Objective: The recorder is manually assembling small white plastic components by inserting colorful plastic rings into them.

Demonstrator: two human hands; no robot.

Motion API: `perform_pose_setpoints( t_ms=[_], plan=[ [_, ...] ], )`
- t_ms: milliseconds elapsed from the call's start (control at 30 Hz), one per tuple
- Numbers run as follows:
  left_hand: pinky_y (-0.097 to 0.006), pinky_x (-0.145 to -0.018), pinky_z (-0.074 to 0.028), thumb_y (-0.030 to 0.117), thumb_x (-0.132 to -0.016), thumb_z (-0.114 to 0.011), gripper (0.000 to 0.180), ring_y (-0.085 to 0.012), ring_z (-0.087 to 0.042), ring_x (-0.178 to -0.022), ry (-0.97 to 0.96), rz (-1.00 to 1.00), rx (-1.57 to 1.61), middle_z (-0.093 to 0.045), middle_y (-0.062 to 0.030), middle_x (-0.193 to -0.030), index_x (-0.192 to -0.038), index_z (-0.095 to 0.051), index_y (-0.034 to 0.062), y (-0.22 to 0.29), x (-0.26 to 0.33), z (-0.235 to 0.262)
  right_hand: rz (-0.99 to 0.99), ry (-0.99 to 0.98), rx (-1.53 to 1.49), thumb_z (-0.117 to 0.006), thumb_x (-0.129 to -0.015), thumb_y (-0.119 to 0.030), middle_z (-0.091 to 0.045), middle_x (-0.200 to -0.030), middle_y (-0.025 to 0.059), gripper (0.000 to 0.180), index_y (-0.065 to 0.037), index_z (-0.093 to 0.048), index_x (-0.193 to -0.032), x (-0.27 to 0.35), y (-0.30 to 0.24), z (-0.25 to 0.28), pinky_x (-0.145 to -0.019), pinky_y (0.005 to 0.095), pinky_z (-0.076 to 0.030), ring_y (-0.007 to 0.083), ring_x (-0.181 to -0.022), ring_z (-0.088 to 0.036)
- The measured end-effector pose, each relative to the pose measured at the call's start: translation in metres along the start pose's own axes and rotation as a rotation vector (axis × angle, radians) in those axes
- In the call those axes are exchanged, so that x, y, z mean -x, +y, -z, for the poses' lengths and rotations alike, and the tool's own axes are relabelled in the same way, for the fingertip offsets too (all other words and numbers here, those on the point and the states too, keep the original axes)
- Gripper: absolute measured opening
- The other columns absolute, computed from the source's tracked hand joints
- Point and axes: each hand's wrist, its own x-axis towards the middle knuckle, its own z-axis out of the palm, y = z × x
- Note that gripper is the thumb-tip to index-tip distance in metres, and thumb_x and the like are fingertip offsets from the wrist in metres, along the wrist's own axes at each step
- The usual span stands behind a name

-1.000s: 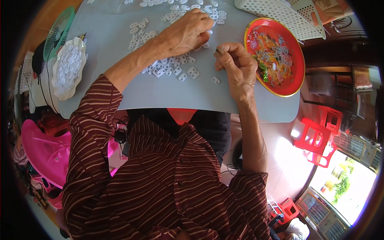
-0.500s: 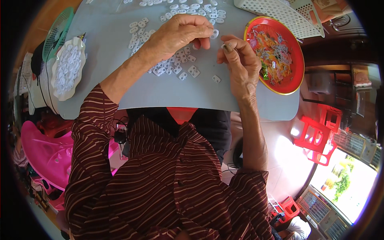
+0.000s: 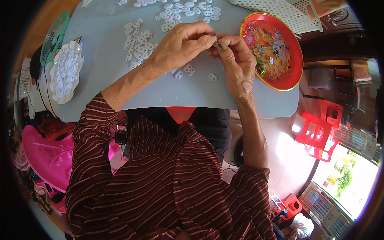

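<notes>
My left hand [image 3: 182, 46] and my right hand [image 3: 236, 60] meet fingertip to fingertip above the grey table [image 3: 160, 92]. Between the pinched fingers sits a small piece, too small to tell what it is. Several small white plastic pieces [image 3: 138, 44] lie scattered on the table under and beyond my left hand; three lie loose near my wrists [image 3: 190, 72]. A red round tray [image 3: 290, 60] holding colourful small bits stands just right of my right hand.
A white dish [image 3: 66, 72] full of white pieces sits at the table's left edge, a green mesh basket [image 3: 54, 34] behind it. A white perforated tray [image 3: 276, 10] lies at the far right. Pink plastic stool [image 3: 44, 152] at left, red stools [image 3: 320, 128] at right on the floor.
My left hand has lifted off the scattered white pieces and moved right to join my right hand, which has risen slightly toward it. The fingertips now touch.
</notes>
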Motion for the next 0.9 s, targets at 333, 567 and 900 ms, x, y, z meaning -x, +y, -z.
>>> perform_pose_setpoints(
  t_ms=[333, 567, 900],
  plan=[
    [-0.024, -0.07, -0.047, 0.017, -0.091, -0.056, 0.018, -0.0103, -0.059, -0.079, 0.044, -0.076, 0.163, -0.059, -0.0019, -0.087, -0.099, -0.06, 0.0014, -0.003, -0.003, 0.01, -0.034, 0.044, 0.102, -0.063, -0.085, -0.002, -0.062, -0.083, 0.0035, 0.015, 0.002, -0.06, -0.098, 0.003, 0.002, 0.002, -0.062, 0.0213, -0.048, 0.0083, -0.069, -0.056],
    [-0.023, -0.07, -0.048, 0.015, -0.092, -0.055, 0.017, -0.0103, -0.06, -0.081, 0.086, -0.068, 0.214, -0.059, -0.002, -0.09, -0.1, -0.059, 0.0005, -0.006, -0.003, 0.001, 0.003, 0.066, 0.11, -0.062, -0.083, 0.001, -0.06, -0.084, 0.0018, 0.017, 0.0, -0.056, -0.099, 0.002, 0.002, 0.001, -0.065, 0.0211, -0.047, 0.0076, -0.071, -0.056],
    [-0.02, -0.054, -0.038, 0.013, -0.089, -0.056, 0.009, -0.0034, -0.044, -0.061, 0.2, -0.188, 0.086, -0.054, 0.0041, -0.07, -0.09, -0.06, 0.0048, -0.013, -0.006, -0.004, -0.015, 0.094, 0.136, -0.062, -0.083, 0.002, -0.06, -0.083, 0.002, 0.017, 0.0, -0.054, -0.098, 0.002, 0.0, 0.0, -0.066, 0.0211, -0.047, 0.0074, -0.073, -0.056]
  ],
)
